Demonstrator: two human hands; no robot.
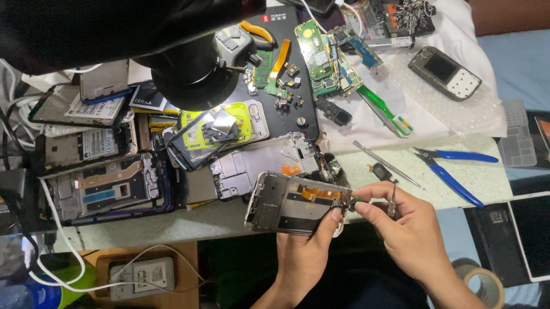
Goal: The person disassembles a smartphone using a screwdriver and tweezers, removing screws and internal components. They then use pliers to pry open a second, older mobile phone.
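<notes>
2 hands point(357, 226) hold an opened silver phone frame point(291, 202), orange ribbon exposed.

The phone frame point(294, 203) is silver-grey with an orange ribbon strip across it. The pliers point(455, 169) have bright blue handles. The toothbrush point(385, 110) is green with white bristles. The circuit boards point(321, 57) are green, the tape roll point(485, 285) brown, and the table point(477, 182) pale speckled green.

Phone frame point(294, 203): you hold an opened, silver-grey phone chassis, inner side up, orange flex ribbon showing, tilted over the table's near edge.
Small part point(354, 202): a tiny dark piece at the frame's right end, pinched there.
Tool point(392, 202): a slim metal tool, upright.
</notes>
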